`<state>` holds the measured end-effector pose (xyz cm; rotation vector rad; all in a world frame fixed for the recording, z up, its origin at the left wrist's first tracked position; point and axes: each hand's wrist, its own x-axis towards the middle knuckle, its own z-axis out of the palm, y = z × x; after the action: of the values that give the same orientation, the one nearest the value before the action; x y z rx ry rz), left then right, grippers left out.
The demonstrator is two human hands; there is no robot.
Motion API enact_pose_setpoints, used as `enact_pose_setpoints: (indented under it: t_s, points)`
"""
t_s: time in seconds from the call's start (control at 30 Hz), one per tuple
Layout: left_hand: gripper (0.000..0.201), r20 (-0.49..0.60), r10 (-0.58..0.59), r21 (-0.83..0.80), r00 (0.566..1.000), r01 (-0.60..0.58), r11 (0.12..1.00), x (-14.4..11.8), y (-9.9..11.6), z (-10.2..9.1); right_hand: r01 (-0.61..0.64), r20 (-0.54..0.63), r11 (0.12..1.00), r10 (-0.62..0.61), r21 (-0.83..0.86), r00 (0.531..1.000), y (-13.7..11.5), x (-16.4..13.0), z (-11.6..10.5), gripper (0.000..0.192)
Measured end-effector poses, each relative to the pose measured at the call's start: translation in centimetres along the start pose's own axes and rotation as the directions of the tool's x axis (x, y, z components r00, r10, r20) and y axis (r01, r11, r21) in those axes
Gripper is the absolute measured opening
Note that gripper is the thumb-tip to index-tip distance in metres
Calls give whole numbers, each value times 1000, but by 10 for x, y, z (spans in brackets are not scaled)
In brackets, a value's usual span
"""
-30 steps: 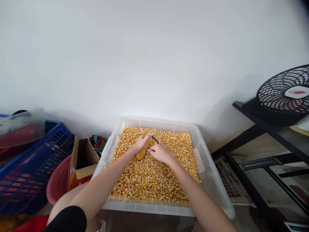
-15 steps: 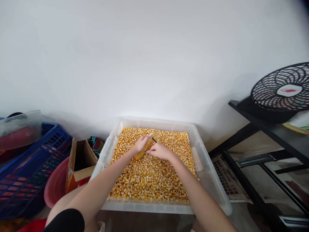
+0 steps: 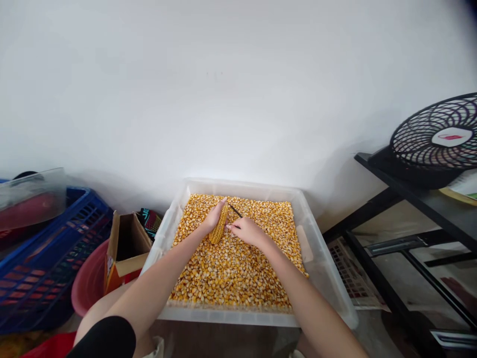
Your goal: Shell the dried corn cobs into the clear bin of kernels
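My left hand (image 3: 214,217) is wrapped round a yellow corn cob (image 3: 219,227), which stands tilted over the kernels. Close on its right, my right hand (image 3: 246,230) is closed on a thin dark tool (image 3: 235,211); a slim shaft shows above the fist, but its exact kind is unclear. Beneath both hands, loose corn kernels (image 3: 231,278) fill most of a translucent plastic tub (image 3: 324,278).
To the left stand an open cardboard box (image 3: 130,261), a pink basin (image 3: 87,283) and a blue plastic crate (image 3: 33,278). A black fan (image 3: 439,136) sits on a black metal frame (image 3: 395,199) at the right. The white wall (image 3: 238,99) rises behind the tub.
The cob has turned more upright, showing more of its kernel rows. My right hand has moved slightly right, away from the cob, and more of the dark tool shows.
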<state>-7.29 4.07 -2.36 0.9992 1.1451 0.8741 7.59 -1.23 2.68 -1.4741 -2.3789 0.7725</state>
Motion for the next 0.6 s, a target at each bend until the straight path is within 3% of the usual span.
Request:
enact_pose_setpoints:
  t_s: [0.4,0.6]
  points:
    - [53,-96,121,110,988,-110,988,-6,1,5,-191,-182,963,157,-189,971,-22,-8,32,36]
    - [50,-105,201,289,974,-163,943,-8,2,6,-223,-122,974,216,-43,969,-19,-5,35,34]
